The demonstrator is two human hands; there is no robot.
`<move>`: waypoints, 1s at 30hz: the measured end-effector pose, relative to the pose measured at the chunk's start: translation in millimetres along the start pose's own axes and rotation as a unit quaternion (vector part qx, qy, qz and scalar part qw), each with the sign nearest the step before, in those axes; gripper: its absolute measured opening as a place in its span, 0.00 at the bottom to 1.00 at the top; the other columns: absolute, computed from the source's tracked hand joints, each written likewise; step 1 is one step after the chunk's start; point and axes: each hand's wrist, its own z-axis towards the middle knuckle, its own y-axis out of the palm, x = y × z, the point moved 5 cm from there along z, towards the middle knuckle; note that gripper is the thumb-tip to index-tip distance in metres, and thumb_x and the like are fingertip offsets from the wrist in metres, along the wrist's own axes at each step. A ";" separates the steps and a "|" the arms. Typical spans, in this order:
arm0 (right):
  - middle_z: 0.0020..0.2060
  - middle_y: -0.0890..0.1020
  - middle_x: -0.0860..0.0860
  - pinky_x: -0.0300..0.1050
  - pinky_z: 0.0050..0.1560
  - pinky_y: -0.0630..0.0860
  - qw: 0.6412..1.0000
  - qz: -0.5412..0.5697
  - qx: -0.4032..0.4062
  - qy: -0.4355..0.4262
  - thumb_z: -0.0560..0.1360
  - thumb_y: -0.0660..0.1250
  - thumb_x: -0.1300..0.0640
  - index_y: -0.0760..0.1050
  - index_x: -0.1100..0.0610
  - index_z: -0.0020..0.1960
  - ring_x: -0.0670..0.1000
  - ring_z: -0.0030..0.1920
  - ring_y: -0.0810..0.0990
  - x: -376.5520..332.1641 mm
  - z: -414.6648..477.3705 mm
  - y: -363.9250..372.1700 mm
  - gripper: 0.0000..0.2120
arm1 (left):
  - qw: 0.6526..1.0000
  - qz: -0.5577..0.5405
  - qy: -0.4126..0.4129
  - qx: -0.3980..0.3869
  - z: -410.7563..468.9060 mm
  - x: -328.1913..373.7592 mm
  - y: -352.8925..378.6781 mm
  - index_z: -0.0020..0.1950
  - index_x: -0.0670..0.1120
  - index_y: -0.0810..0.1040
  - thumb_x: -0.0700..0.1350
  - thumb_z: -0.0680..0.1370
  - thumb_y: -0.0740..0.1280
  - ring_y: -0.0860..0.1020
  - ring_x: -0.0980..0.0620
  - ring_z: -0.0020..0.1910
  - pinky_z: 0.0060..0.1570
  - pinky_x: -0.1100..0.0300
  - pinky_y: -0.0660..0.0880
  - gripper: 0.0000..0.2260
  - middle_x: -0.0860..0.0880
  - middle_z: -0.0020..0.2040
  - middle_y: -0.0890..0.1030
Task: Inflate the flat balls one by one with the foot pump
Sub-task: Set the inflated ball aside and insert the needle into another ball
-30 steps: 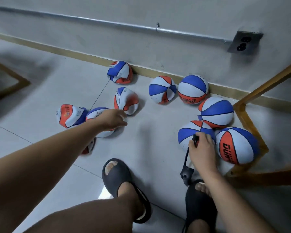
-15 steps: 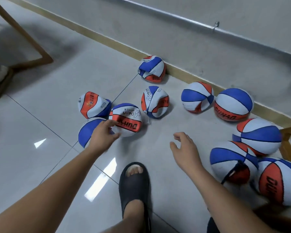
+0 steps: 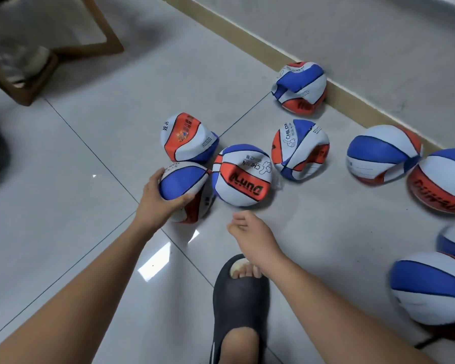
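Note:
Several red, white and blue balls lie on the tiled floor. My left hand (image 3: 160, 198) grips a flat ball (image 3: 185, 189) at the near left of the group, thumb and fingers curled round its blue panel. My right hand (image 3: 250, 233) hovers just in front of a dented ball (image 3: 243, 176) marked with black letters, fingers loosely curled and holding nothing. Other flat balls lie behind: one (image 3: 188, 137) at the left, one (image 3: 300, 149) in the middle, one (image 3: 300, 86) against the skirting. Rounder balls (image 3: 431, 290) sit at the right. The foot pump is out of view.
My foot in a black slipper (image 3: 239, 306) stands on the tiles below my right hand. A wooden frame (image 3: 100, 30) stands at the upper left. The wall and its skirting (image 3: 352, 101) run diagonally behind the balls. A black strap end (image 3: 428, 342) shows at the lower right edge.
My right hand let go of the pump hose and swung left toward the flat balls. My left hand closed round the near-left flat ball. The view turned left and down.

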 end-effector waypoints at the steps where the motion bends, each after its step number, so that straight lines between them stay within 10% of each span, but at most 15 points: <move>1: 0.64 0.82 0.44 0.45 0.67 0.75 1.000 0.003 -0.005 0.007 0.82 0.70 0.51 0.77 0.50 0.70 0.46 0.64 0.80 -0.8 4.7 6.2 0.17 | 1.000 -0.010 0.000 0.005 -0.7 -3.6 1.0 0.81 0.63 0.61 0.70 0.63 0.82 0.74 0.51 0.71 0.68 0.44 0.79 0.52 0.56 0.76 0.68; 11: 0.59 0.83 0.42 0.56 0.70 0.78 0.994 0.074 -0.047 0.058 0.76 0.70 0.44 0.77 0.49 0.71 0.49 0.63 0.82 0.3 16.0 43.5 0.25 | 0.996 -0.053 0.023 0.072 -64.9 -12.7 6.1 0.76 0.64 0.67 0.61 0.64 0.87 0.75 0.60 0.69 0.65 0.53 0.80 0.46 0.60 0.72 0.71; 19: 0.54 0.84 0.59 0.37 0.35 0.80 0.982 0.062 -0.125 0.131 0.82 0.71 0.51 0.77 0.54 0.66 0.54 0.47 0.83 16.0 -33.3 2.8 0.14 | 0.995 -0.095 -0.008 0.032 -154.1 -8.0 20.4 0.74 0.70 0.67 0.62 0.62 0.86 0.75 0.62 0.69 0.64 0.51 0.81 0.45 0.69 0.70 0.71; 23: 0.58 0.87 0.57 0.50 0.60 0.84 0.979 0.066 -0.130 0.143 0.84 0.68 0.46 0.78 0.58 0.65 0.54 0.56 0.88 19.5 -61.4 -53.4 0.17 | 0.995 -0.090 0.044 -0.006 -181.7 30.9 40.5 0.76 0.64 0.67 0.55 0.64 0.87 0.74 0.60 0.71 0.61 0.57 0.81 0.45 0.66 0.73 0.72; 30: 0.57 0.89 0.58 0.53 0.65 0.81 0.935 0.312 -0.040 0.163 0.81 0.65 0.34 0.78 0.61 0.68 0.55 0.58 0.89 24.2 -101.4 -142.2 0.32 | 0.950 -0.023 0.303 -0.075 -185.0 122.7 95.7 0.78 0.44 0.68 0.45 0.63 0.89 0.66 0.43 0.80 0.74 0.42 0.73 0.49 0.43 0.79 0.66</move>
